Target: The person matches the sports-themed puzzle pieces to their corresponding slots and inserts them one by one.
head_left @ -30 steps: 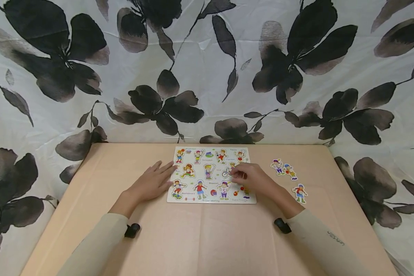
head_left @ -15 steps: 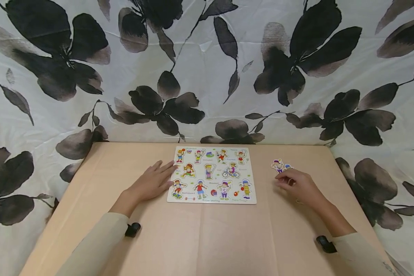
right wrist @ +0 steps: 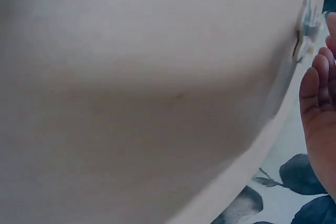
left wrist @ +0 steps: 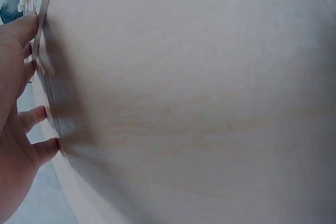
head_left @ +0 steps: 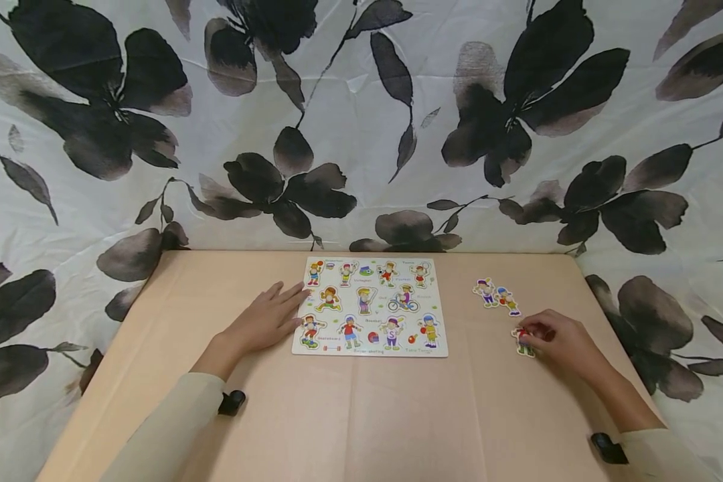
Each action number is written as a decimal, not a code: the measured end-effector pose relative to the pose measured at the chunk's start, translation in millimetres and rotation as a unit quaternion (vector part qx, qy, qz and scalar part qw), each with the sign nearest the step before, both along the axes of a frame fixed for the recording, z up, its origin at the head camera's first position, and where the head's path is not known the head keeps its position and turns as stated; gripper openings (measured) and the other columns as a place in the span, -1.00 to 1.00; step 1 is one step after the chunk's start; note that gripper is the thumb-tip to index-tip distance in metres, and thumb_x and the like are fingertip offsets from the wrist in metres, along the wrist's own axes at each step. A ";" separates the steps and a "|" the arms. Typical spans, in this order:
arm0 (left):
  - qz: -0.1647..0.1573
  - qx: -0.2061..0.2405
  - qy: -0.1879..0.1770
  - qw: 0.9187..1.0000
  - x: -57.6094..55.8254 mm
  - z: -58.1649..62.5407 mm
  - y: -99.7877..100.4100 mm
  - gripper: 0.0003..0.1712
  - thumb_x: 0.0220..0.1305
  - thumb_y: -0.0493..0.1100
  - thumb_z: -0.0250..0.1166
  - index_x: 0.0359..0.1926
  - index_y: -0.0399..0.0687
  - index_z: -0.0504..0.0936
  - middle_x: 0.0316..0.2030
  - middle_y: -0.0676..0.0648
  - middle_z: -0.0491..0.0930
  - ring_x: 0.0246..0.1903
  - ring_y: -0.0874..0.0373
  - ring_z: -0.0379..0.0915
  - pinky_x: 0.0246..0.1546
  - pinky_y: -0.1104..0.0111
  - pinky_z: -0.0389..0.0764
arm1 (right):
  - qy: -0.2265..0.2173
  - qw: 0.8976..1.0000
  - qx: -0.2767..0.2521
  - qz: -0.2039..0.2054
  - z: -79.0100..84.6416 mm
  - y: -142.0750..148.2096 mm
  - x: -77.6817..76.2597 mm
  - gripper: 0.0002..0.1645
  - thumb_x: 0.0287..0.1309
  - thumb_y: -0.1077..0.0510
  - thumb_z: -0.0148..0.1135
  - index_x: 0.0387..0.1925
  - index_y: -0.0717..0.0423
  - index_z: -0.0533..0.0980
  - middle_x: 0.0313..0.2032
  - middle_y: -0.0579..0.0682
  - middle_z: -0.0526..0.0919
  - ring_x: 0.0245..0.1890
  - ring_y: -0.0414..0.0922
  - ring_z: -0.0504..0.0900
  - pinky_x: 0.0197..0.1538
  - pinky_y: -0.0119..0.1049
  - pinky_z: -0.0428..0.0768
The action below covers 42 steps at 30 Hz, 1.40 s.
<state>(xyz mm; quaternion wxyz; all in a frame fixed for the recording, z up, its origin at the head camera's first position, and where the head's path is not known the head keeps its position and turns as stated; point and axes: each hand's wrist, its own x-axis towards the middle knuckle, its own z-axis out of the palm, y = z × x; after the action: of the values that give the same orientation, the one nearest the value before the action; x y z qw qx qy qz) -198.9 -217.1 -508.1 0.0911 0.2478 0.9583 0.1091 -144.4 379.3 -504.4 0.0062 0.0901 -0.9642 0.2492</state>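
Leaf-print cloth backs the worktop (head_left: 361, 415). Right hand (head_left: 563, 343) pinches the loose figure piece (head_left: 523, 342); lift it level. Left hand (head_left: 265, 320), fingers flat, steadies the puzzle board (head_left: 370, 349).

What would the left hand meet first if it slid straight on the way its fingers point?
The left hand lies flat, fingers pointing right and away; its fingertips already sit at the left edge of the puzzle board. Going on, it would likely push or ride onto that board first.
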 end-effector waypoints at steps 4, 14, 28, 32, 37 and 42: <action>-0.002 0.005 0.009 1.000 1.6 1.0 -0.3 -0.25 0.53 0.13 0.15 0.61 0.08 0.20 0.61 -0.07 0.14 0.55 -0.44 -0.02 0.47 -0.34 0.14 | -0.012 1.000 0.010 0.006 -5.5 3.6 -1.3 -0.72 0.04 0.14 0.61 -0.19 0.09 0.72 -0.36 -0.14 0.61 -0.38 -0.34 0.46 -0.36 -0.48 0.52; 0.001 0.014 0.018 1.000 1.9 3.4 -0.2 -0.25 0.53 0.12 0.16 0.60 0.06 0.22 0.60 -0.07 0.15 0.55 -0.43 -0.01 0.46 -0.34 0.15 | -0.012 0.999 0.029 0.019 -5.7 3.9 -5.9 -0.80 0.07 0.22 0.57 -0.24 0.10 0.71 -0.40 -0.17 0.61 -0.39 -0.32 0.45 -0.36 -0.45 0.51; 0.005 0.009 0.006 1.000 -0.2 -0.7 -2.1 -0.23 0.53 0.18 0.14 0.62 0.12 0.18 0.62 -0.04 0.10 0.57 -0.39 -0.05 0.49 -0.32 0.12 | 0.028 0.997 0.019 0.068 11.4 -32.4 -20.6 -0.82 0.04 0.22 0.59 -0.32 0.05 0.71 -0.44 -0.21 0.58 -0.41 -0.35 0.45 -0.39 -0.45 0.51; 0.004 0.007 0.005 1.000 -0.5 -2.1 -1.6 -0.23 0.53 0.19 0.14 0.62 0.12 0.19 0.62 -0.04 0.10 0.57 -0.38 -0.05 0.49 -0.32 0.13 | 0.030 0.996 0.011 0.081 12.9 -47.6 -26.4 -0.84 0.05 0.23 0.58 -0.32 0.06 0.71 -0.44 -0.20 0.58 -0.41 -0.33 0.46 -0.38 -0.44 0.52; 0.000 0.006 0.008 1.000 -0.6 -3.6 -0.9 -0.24 0.53 0.18 0.14 0.61 0.11 0.20 0.62 -0.05 0.11 0.57 -0.39 -0.04 0.48 -0.32 0.13 | 0.009 0.997 0.006 0.072 16.0 -72.0 -33.3 -0.85 0.09 0.19 0.57 -0.29 0.05 0.72 -0.44 -0.19 0.60 -0.38 -0.24 0.48 -0.35 -0.44 0.52; -0.002 0.006 0.010 1.000 -0.7 -4.8 -1.1 -0.24 0.53 0.17 0.14 0.62 0.11 0.20 0.62 -0.04 0.11 0.57 -0.39 -0.04 0.48 -0.33 0.13 | 0.007 0.996 -0.024 0.088 17.4 -99.4 -39.7 -0.85 0.09 0.17 0.57 -0.28 0.03 0.73 -0.42 -0.18 0.61 -0.38 -0.24 0.49 -0.35 -0.44 0.50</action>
<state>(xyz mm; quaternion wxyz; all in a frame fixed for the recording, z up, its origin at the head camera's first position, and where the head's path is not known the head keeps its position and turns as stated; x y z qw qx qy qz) -199.6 -218.2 -512.9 0.0804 0.2514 0.9580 0.1119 -184.1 279.9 -487.0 -0.0072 0.1758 -0.9464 0.2710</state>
